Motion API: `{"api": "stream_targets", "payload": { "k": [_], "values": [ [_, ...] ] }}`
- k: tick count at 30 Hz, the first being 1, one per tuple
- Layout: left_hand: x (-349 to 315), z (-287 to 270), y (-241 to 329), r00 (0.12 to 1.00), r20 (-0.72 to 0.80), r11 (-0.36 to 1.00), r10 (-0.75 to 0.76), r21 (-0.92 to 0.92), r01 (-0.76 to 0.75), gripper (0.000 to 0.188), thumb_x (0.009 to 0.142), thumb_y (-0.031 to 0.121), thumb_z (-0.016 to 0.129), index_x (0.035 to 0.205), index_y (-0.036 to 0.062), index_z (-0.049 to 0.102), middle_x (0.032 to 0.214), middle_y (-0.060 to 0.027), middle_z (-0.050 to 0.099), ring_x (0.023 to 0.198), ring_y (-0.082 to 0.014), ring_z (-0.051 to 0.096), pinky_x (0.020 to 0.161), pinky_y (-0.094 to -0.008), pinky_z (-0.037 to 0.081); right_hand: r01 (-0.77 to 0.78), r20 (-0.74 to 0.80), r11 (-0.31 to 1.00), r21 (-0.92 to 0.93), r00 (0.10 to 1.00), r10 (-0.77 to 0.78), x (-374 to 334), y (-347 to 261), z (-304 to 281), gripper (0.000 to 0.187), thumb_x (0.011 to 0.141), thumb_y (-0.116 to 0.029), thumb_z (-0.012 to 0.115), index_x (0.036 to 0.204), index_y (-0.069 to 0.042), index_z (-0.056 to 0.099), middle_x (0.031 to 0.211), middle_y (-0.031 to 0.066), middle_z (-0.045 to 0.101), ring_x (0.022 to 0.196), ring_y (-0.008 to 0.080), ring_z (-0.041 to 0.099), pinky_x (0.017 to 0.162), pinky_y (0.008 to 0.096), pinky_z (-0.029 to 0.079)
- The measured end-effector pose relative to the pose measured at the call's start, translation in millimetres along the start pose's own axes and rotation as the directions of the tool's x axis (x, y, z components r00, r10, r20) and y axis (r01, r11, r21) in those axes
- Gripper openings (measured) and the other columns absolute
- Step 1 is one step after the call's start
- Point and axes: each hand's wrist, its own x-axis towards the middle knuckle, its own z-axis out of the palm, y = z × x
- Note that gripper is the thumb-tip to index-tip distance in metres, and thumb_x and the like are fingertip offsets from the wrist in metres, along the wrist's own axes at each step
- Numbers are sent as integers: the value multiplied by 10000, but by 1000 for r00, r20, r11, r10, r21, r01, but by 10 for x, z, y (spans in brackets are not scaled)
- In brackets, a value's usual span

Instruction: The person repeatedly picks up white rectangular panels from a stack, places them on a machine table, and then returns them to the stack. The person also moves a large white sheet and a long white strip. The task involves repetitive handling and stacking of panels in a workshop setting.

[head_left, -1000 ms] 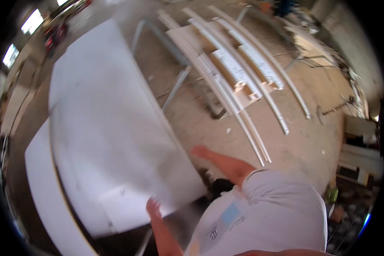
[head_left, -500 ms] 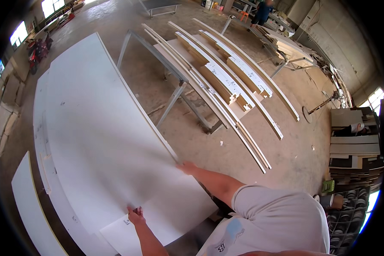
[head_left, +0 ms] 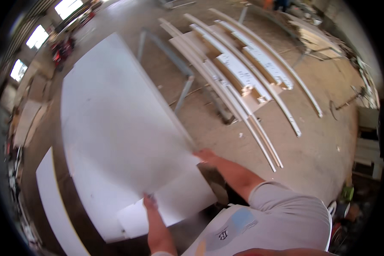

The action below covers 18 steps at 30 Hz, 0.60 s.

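Observation:
A large white panel (head_left: 111, 111) stretches away from me across the left and middle of the view. My left hand (head_left: 150, 201) is at its near end, where a smaller white section (head_left: 134, 217) shows below a step in the surface. That hand is smeared by motion, but its fingers look closed on the panel's edge. At the panel's right edge, my right hand (head_left: 205, 155) grips the rim, its fingertips partly hidden. Both arms are stretched out from my body.
A narrow white board (head_left: 57, 200) lies at the left. To the right, a metal trestle (head_left: 183, 91) stands beside long white-edged strips (head_left: 243, 77) laid out on supports. Stacked boards (head_left: 315, 38) sit at the far right, and a red motorbike (head_left: 64, 51) stands far left.
My view has turned, so the panel, strips and both hands appear farther right. The hands keep their places at the panel's near end and right edge. The picture is now more blurred.

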Motion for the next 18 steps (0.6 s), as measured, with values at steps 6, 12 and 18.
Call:
{"api": "stream_targets", "payload": {
  "k": [6,12,18],
  "values": [
    [-529,243,-1109,987,24,987,-161,-20,161,531,1033,481,490,844,-2,606,733,-137,662,514,-224,565,471,-327,464,-51,-90,941,-335,996,22,-278,946,-628,828,816,-749,577,996,50,699,954,199,713,839,328,695,821,417,539],
    [-1202,142,-1273,977,211,296,1,934,-202,288,957,343,580,1020,64,620,841,-147,706,711,-318,711,632,-443,547,-261,102,953,-151,955,278,-287,1986,-967,933,804,-711,650,1279,90,587,1206,254,648,1125,323,645,979,417,496],
    [-1576,374,-871,769,22,79,639,992,-95,461,908,298,647,1297,81,531,1340,-156,559,1306,-347,470,1063,-470,391,-236,127,955,177,968,216,-271,1937,-993,731,807,-556,761,1238,23,651,1086,149,697,1030,234,664,884,379,523]
  ]
}}
